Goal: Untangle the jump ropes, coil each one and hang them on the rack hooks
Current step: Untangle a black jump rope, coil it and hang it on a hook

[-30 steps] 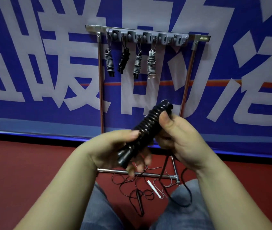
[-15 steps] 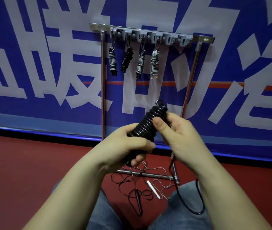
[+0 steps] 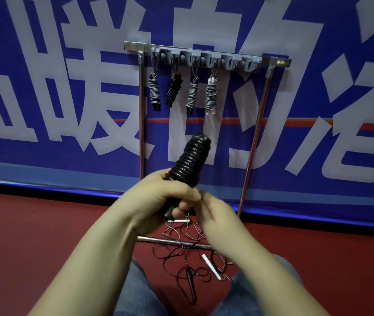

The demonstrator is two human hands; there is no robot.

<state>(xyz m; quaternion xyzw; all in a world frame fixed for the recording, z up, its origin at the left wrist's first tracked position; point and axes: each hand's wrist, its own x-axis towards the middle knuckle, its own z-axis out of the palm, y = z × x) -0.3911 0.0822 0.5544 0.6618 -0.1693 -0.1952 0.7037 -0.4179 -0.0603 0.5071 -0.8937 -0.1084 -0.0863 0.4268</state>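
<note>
While the left hand (image 3: 158,199) is clenching its fingers tightly around the lower end of the black coiled jump rope (image 3: 191,159), the bundle is pointing up and slightly right, in front of the rack (image 3: 206,58) and below the four ropes already hanging from its hooks. The right hand (image 3: 215,215) is sitting just beside the left, below the coil, with its fingers curled narrowly together; whether they are pinching a loose tail of cord cannot be told, because the hand is blurred. To my judgement, the step in hand is finishing the wrap and securing the end, so the left hand should be keeping steady pressure on the turns so they are not springing loose, while the right is tucking the tail under a turn and leaving a small loop free at the top for a hook. Free hooks are showing toward the right end of the rack, beyond the hanging white-handled rope (image 3: 211,94). On the red floor (image 3: 44,236), tangled thin ropes (image 3: 181,254) with a white handle (image 3: 211,266) and a dark handle (image 3: 190,285) are lying near the rack's base bar, still waiting to be untangled. Behind the rack, a blue banner (image 3: 67,156) is carrying large white Chinese characters, cropped by the frame; one appears to be 暖, and no brand is readable anywhere.
</note>
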